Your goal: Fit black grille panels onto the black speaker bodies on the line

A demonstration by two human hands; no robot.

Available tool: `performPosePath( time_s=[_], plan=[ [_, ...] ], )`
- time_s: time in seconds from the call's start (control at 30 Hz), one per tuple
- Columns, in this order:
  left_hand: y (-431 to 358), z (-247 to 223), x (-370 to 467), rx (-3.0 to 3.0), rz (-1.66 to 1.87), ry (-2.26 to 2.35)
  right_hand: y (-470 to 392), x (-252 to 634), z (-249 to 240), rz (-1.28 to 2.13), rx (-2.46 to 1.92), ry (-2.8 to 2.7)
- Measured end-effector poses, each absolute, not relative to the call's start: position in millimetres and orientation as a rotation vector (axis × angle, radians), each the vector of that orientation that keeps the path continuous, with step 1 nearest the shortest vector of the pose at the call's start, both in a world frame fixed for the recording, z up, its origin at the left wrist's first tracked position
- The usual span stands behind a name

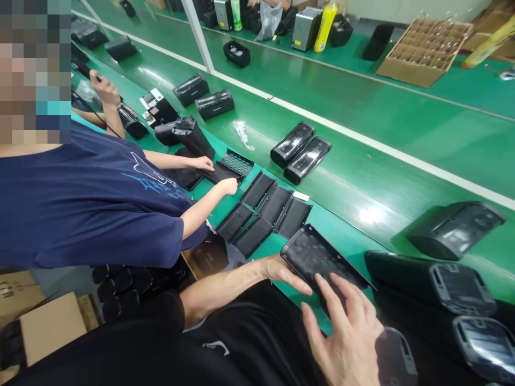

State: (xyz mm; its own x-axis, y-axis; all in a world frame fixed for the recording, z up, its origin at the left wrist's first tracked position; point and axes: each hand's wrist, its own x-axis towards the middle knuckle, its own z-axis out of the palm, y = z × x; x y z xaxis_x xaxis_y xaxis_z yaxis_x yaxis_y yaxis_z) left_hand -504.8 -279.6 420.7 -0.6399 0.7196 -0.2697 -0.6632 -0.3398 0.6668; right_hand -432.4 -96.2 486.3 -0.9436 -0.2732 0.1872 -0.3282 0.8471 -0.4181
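A curved black speaker grille panel (pixel 322 256) is held tilted in front of me, its hollow inner side facing up. My left hand (pixel 281 272) grips its left end, with the thumb along the near edge and the other fingers partly hidden beneath. The fingers of my right hand (pixel 346 321) are spread, their tips at the panel's inner face and near edge; the thumb stands apart. Just beyond, several similar black panels (pixel 273 206) lie side by side on the green bench (pixel 257 261).
At my right stand black speaker housings (pixel 434 284). Two finished-looking speakers (pixel 300 150) and another speaker (pixel 458 228) sit on the green conveyor (pixel 362 161). On my left, a co-worker's hands (pixel 229 186) handle a panel. Cardboard boxes (pixel 52 327) lie lower left.
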Motion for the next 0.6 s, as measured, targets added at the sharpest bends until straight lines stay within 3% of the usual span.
performPosePath(
  time_s=[0.6],
  plan=[
    [-278.5,413.3,-506.1,0.130,2.041,0.986,-101.3,-440.4,474.6,0.678,0.580,-2.897]
  ],
)
